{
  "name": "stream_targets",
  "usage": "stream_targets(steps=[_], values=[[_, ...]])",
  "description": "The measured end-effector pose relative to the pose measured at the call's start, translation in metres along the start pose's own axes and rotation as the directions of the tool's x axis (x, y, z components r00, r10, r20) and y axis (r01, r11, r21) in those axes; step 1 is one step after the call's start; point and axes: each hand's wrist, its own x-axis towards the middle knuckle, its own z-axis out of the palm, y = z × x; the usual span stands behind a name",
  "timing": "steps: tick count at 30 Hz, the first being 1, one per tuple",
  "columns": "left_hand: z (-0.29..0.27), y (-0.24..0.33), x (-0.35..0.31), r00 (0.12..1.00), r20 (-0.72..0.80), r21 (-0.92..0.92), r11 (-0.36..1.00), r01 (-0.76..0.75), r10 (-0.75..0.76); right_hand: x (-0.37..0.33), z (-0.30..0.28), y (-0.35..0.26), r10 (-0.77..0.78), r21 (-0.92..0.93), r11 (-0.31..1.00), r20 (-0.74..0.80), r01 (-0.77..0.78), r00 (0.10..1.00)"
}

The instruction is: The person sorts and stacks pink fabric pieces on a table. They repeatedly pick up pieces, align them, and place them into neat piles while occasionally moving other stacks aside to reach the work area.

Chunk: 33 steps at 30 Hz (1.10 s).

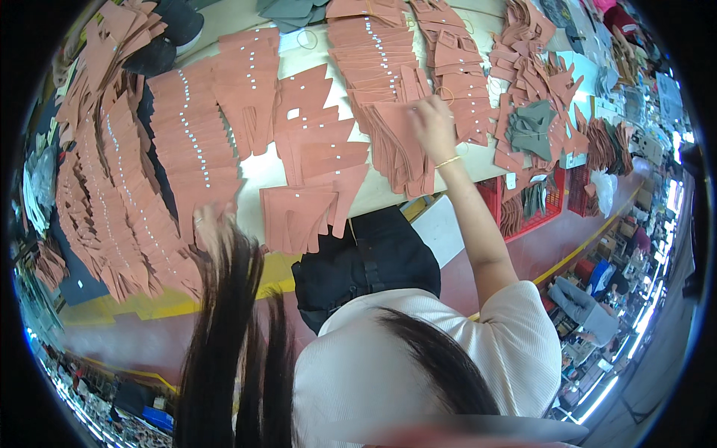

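Reddish-brown cut fabric pieces lie in overlapping rows across the table, many with small white stickers. My right hand, with a thin gold bracelet at the wrist, is at the top of a fanned stack of cut fabric pieces. Its fingers are curled down, closed on the upper part of the top piece. At the left, my left hand rests by the near end of a long stickered row of pieces. Strands of long dark hair hide most of that hand and its forearm, so its grip is unclear.
Between the hands lie shorter stacks near the table edge. Grey-green pieces sit on brown ones at the right. Red plastic crates stand beyond the edge. A black bag is close before me.
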Motion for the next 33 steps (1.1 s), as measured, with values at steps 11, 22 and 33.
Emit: stream_targets(steps=[11, 22, 33], values=[[0.041, 0.083, -0.012, 0.969, 0.248, -0.168, 0.985, 0.044, -0.001, -0.010, -0.010, 0.040, -0.003, -0.191, 0.981, 0.147, 0.032, 0.989], [0.065, 0.112, -0.012, 0.958, 0.288, -0.201, 0.978, 0.050, 0.011, -0.006, -0.014, 0.038, -0.027, -0.252, 0.965, 0.204, 0.079, 0.979], [0.085, 0.119, -0.010, 0.945, 0.324, -0.161, 0.987, 0.002, 0.051, -0.005, -0.013, 0.043, -0.029, -0.266, 0.960, 0.224, 0.090, 0.974]])
